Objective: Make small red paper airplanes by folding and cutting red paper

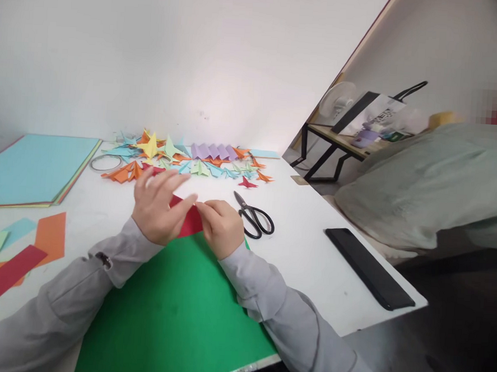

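Observation:
A red sheet of paper (190, 223) is in front of me, over the far edge of a green board (177, 316). My right hand (224, 228) pinches its right edge between thumb and fingers. Over the sheet's left part is my left hand (158, 206), fingers stretched and spread, its thumb tip close to the right fingertips. Part of the paper is hidden behind the left hand. Just right of my right hand lie black-handled scissors (257, 219), blades pointing away.
Folded paper shapes in several colours (207, 166) lie along the wall, with a wire coil (105, 164) left of them. Large coloured sheets (34, 167) and cut paper pieces (52, 236) lie left. A black flat object (367, 266) is right; beyond sits a person (434, 186).

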The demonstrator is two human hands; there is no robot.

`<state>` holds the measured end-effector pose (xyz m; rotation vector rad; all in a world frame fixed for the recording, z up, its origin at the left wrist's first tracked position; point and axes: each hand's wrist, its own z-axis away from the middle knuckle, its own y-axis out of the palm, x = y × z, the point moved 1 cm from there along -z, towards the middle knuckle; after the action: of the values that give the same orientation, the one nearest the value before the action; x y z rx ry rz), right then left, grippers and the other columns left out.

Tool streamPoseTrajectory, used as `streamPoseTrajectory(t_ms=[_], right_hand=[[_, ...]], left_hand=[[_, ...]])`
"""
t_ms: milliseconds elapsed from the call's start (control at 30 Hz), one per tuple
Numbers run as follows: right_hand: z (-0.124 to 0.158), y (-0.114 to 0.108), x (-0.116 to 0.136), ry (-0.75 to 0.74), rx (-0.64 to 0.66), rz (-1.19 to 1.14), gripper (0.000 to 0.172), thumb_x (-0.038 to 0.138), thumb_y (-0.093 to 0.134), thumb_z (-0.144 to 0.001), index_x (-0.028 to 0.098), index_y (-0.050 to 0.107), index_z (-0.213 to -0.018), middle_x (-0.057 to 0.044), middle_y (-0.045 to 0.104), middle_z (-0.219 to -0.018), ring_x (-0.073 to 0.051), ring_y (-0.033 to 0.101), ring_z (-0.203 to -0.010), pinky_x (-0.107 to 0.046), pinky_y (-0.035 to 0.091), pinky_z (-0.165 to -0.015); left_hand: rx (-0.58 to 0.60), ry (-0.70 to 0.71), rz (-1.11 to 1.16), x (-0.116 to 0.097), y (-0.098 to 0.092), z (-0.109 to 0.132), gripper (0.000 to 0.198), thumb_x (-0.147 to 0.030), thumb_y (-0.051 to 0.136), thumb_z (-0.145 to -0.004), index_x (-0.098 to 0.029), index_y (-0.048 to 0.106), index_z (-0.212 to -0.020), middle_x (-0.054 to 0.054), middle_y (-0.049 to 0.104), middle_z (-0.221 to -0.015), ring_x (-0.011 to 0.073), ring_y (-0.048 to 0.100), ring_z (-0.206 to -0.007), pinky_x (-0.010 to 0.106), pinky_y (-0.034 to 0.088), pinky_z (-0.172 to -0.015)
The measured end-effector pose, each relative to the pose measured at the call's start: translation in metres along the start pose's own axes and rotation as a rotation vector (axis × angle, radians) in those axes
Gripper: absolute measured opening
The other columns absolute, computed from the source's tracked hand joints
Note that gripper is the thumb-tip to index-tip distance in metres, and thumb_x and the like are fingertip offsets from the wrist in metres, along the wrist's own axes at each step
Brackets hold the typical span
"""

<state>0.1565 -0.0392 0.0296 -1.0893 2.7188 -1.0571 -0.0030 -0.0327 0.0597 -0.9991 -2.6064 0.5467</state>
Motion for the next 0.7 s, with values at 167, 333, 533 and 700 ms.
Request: streamPoseTrajectory(t_ms=[167,333,533,700], right_hand=[[0.001,0.001,0.003,-0.14,-0.017,0.141,0.02,0.017,0.044,-0.086,0.017,0.064,-0.087,-0.006,0.066,-0.077,-0.016,0.054,-0.07,-0.029,0.039,-0.062],[0.001,0.002,0.002,-0.156,-0.021,0.152,0.019,0.017,0.044,-0.085,0.017,0.064,-0.083,-0.005,0.064,-0.074,-0.016,0.053,-0.07,-0.03,0.038,-0.061],[0.0,-0.001,0.003,-0.154,0.023,0.148,0.021,0.02,0.044,-0.084,0.017,0.063,-0.078,-0.006,0.062,-0.075,-0.016,0.052,-0.072,-0.031,0.038,-0.062],[-0.002,-0.002,-0.001,-0.132,0.002,0.137,0.02,0.02,0.045,-0.083,0.017,0.062,-0.073,-0.005,0.063,-0.072,-0.016,0.052,-0.069,-0.03,0.039,-0.062]], left_hand=[[0.047,0.108,0.02,-0.013,0.006,0.005,0.015,-0.008,0.053,-0.073,-0.021,0.061,-0.075,0.006,0.067,-0.102,0.0216,0.059,-0.1,0.049,0.033,-0.097],[0.088,0.17,-0.08,-0.012,0.008,0.007,0.018,-0.008,0.049,-0.074,-0.02,0.062,-0.076,0.007,0.068,-0.101,0.0217,0.061,-0.097,0.049,0.035,-0.096],[0.133,0.105,-0.006,-0.009,0.007,0.007,0.022,-0.009,0.046,-0.074,-0.021,0.064,-0.075,0.007,0.066,-0.105,0.0226,0.059,-0.101,0.052,0.031,-0.098],[0.103,0.11,-0.032,0.0,0.005,0.004,0.018,-0.01,0.049,-0.071,-0.021,0.062,-0.07,0.006,0.066,-0.105,0.0221,0.058,-0.099,0.049,0.033,-0.096]])
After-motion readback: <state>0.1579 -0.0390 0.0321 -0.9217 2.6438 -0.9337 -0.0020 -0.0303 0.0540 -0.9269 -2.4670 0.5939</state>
